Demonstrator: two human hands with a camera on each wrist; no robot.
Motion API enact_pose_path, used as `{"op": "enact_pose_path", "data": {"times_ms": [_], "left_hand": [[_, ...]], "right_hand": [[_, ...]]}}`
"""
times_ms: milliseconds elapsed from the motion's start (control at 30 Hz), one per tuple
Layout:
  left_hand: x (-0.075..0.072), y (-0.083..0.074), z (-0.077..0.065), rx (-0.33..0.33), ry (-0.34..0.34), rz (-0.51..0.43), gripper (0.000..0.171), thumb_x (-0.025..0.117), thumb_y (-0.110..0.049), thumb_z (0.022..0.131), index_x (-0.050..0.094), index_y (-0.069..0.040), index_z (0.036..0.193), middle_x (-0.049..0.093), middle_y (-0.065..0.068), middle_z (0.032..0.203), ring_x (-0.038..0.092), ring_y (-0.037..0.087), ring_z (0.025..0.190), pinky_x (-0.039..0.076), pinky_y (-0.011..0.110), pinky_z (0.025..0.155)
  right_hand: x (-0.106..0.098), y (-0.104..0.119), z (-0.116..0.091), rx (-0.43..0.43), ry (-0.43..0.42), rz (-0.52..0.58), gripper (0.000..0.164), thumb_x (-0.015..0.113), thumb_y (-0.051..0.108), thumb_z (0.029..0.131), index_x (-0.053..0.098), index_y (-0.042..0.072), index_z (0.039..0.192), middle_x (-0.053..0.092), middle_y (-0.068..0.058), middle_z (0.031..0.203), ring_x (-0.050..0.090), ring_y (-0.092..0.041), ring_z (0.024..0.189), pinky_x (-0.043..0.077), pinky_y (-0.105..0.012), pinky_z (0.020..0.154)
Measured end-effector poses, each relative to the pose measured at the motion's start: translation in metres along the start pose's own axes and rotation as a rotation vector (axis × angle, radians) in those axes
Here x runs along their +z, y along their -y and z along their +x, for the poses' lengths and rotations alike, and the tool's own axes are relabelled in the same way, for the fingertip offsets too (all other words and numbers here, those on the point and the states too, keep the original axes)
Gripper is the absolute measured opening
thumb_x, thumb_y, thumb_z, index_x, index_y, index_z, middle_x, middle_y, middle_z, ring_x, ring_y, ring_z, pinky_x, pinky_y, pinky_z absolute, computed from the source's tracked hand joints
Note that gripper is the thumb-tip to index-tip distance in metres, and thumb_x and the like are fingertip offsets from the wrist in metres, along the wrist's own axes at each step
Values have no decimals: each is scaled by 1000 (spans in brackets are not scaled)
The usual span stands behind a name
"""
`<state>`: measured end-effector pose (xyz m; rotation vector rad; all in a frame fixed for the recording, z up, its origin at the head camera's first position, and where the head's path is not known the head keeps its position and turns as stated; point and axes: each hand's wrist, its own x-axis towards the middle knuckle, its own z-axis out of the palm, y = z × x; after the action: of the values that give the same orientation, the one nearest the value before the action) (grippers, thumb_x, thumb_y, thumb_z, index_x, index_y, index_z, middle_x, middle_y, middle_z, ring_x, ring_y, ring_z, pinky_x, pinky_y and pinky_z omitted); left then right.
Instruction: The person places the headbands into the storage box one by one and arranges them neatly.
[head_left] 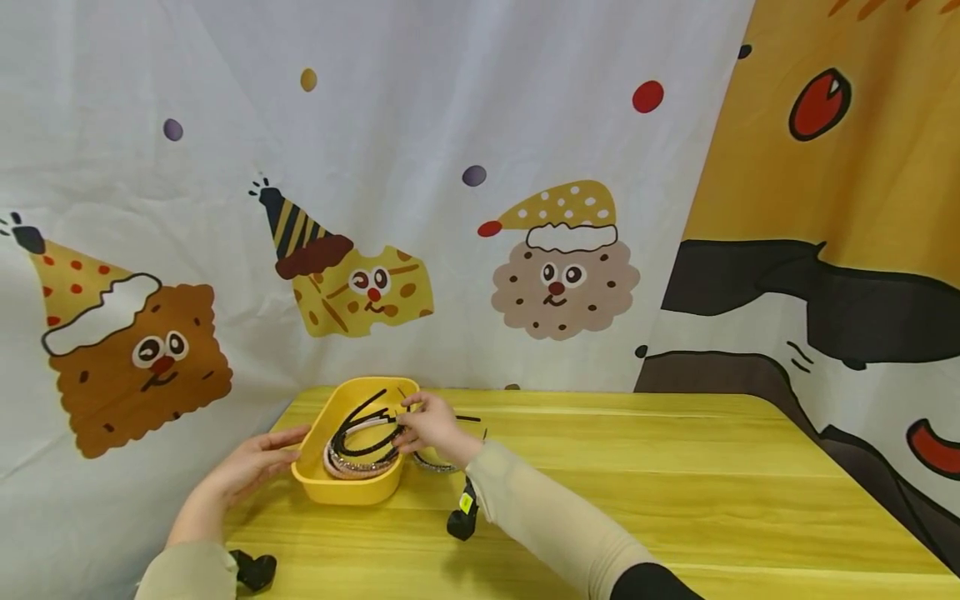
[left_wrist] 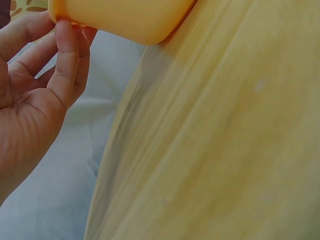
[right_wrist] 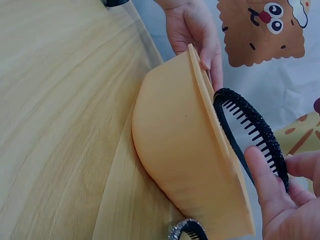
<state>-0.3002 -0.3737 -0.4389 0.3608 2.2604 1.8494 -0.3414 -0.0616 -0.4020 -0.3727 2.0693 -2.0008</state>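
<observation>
A yellow plastic bin [head_left: 348, 493] stands at the table's back left with several headbands inside, among them a glittery one [head_left: 362, 468]. My left hand [head_left: 251, 467] pinches its left rim between thumb and fingers, which the left wrist view [left_wrist: 42, 85] shows close up. Over the bin's right side, my right hand [head_left: 435, 427] pinches a black headband with comb teeth [right_wrist: 263, 129] between thumb and fingers. In the right wrist view this headband is partly hidden behind the bin's rim. Outside the bin, on its right, lies a silvery glitter headband [right_wrist: 187, 225], partly covered by my right arm in the head view.
The yellow wood-grain table [head_left: 675, 483] extends to the right of the bin. Behind it hangs a white printed cloth [head_left: 450, 350] with cartoon biscuits and cheese, close to the bin's back. Table edge runs near my left hand.
</observation>
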Motion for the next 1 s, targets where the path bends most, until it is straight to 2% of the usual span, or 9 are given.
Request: {"op": "enact_pose_path", "data": {"times_ms": [167, 300, 533, 733, 933, 1000], "left_hand": [[0, 1, 1, -2, -8, -8, 62, 54, -10, 99, 23, 14, 147, 24, 30, 151, 55, -2, 108, 47, 21, 91], [0, 1, 1, -2, -15, -6, 61, 54, -9, 100, 22, 14, 147, 28, 28, 151, 56, -2, 108, 47, 20, 91], [2, -1, -1, 6, -6, 11, 60, 53, -9, 100, 23, 12, 148, 22, 31, 152, 54, -3, 109, 46, 19, 91], [3, -1, -2, 18, 5, 16, 60, 52, -9, 100, 22, 13, 148, 21, 32, 152, 54, -2, 110, 46, 18, 91], [2, 0, -1, 17, -8, 0, 60, 52, -8, 100, 23, 13, 147, 22, 32, 152, 54, -1, 111, 46, 19, 91], [2, 0, -1, 16, -12, -2, 60, 53, -8, 100, 23, 13, 147, 22, 32, 152, 54, -2, 110, 46, 19, 91]], "right_hand": [[5, 0, 3, 12, 2, 14, 31, 58, 1, 95, 52, -3, 125, 61, -18, 95, 70, -34, 72, 58, -36, 60], [8, 1, 5, 11, 4, 15, 28, 58, 2, 95, 54, -1, 122, 63, -19, 85, 70, -31, 70, 58, -36, 61], [12, -3, 12, 31, 21, 16, 30, 58, 0, 95, 52, -4, 124, 63, -16, 87, 70, -31, 70, 59, -37, 61], [10, -6, 13, 83, 44, -5, 29, 59, 1, 95, 52, -5, 123, 64, -22, 83, 70, -31, 70, 58, -36, 60], [8, -1, 8, 82, 73, -132, 28, 61, 5, 95, 56, -6, 120, 63, -29, 87, 65, -23, 54, 58, -35, 56], [8, 1, 7, 76, 80, -192, 30, 62, 6, 94, 58, -6, 122, 63, -23, 78, 60, -18, 48, 58, -36, 56]]}}
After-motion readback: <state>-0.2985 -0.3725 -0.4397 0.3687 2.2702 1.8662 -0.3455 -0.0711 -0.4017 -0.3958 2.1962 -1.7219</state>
